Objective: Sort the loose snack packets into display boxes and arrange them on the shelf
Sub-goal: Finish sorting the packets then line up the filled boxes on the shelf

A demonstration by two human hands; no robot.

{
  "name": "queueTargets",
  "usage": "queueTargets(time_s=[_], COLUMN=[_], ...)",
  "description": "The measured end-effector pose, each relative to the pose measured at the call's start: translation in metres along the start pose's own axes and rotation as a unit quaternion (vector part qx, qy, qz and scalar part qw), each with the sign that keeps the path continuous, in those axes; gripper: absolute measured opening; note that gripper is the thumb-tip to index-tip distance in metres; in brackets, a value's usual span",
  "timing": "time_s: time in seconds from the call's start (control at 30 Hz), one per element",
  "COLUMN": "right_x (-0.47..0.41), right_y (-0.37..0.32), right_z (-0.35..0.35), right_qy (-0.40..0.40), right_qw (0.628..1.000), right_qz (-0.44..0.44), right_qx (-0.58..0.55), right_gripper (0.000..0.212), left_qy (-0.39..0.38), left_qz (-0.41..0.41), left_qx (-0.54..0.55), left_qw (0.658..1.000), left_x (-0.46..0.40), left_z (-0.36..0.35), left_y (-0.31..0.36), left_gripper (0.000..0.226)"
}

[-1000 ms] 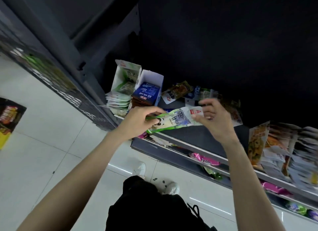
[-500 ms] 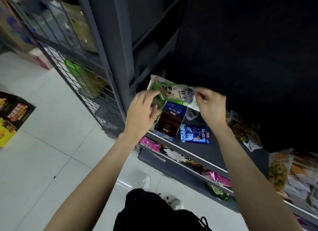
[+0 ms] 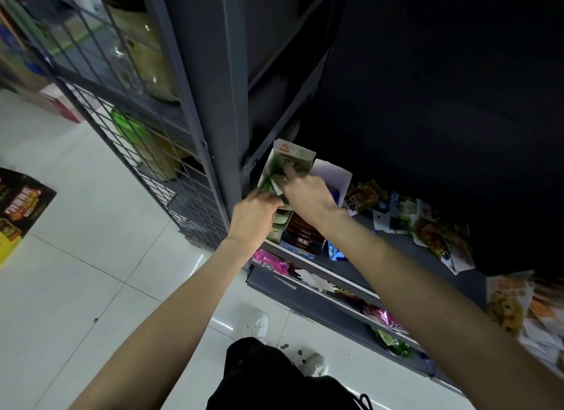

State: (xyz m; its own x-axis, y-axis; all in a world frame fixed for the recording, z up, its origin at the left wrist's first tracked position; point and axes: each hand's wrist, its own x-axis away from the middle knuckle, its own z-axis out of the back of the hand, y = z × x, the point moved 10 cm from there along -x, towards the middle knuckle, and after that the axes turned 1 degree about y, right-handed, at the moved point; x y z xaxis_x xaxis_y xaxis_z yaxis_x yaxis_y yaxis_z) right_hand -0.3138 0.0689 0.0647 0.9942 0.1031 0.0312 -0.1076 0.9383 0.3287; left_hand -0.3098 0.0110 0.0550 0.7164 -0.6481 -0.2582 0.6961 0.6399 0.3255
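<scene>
On the far left, a dark printed carton (image 3: pixel 21 208) lies on the white tiled floor, and a grey wire-mesh rack (image 3: pixel 128 134) holding bottles stands beside the dark metal shelf (image 3: pixel 406 251). Half a second ago the green-and-white snack packet (image 3: pixel 270 182) was stretched flat between both hands in the air above the boxes; now it has gone down into the mouth of the green-and-white cardboard display box (image 3: pixel 288 159) at the left end of the shelf. I judge this packet nearly sorted, needing only a final push home.

The left hand (image 3: pixel 254 215) is at the box's near edge, fingers curled in toward the packet; whether it pinches the packet or only steadies the box I cannot tell, since the fingertips are hidden. The right hand (image 3: pixel 305 192) reaches across, forefinger stretched out and pressing on the box's upright flap, the other fingers folded onto the packet's top; its exact hold is also unclear.

To the right stands a white display box with blue packets (image 3: pixel 331 177), and further right loose mixed snack packets (image 3: pixel 427 226) lie scattered on the shelf, so plenty of sorting remains
</scene>
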Motion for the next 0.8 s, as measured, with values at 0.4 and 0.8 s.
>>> queueTargets(time_s=[0.4,0.8], right_x=[-0.028,0.232], right_y=[0.027,0.129], right_z=[-0.03,-0.067], right_qy=[0.003,0.2], right_qw=[0.991,0.778], right_qz=[-0.06,-0.364], right_qx=[-0.12,-0.471], right_gripper=[0.034,0.03], left_qy=[0.025,0.067], left_qz=[0.018,-0.022], left_qx=[0.078,0.235], left_qw=[0.996,0.969], left_x=[0.0,0.03], left_z=[0.006,0.018], left_y=[-0.008,0.099], left_gripper=[0.017,0.024])
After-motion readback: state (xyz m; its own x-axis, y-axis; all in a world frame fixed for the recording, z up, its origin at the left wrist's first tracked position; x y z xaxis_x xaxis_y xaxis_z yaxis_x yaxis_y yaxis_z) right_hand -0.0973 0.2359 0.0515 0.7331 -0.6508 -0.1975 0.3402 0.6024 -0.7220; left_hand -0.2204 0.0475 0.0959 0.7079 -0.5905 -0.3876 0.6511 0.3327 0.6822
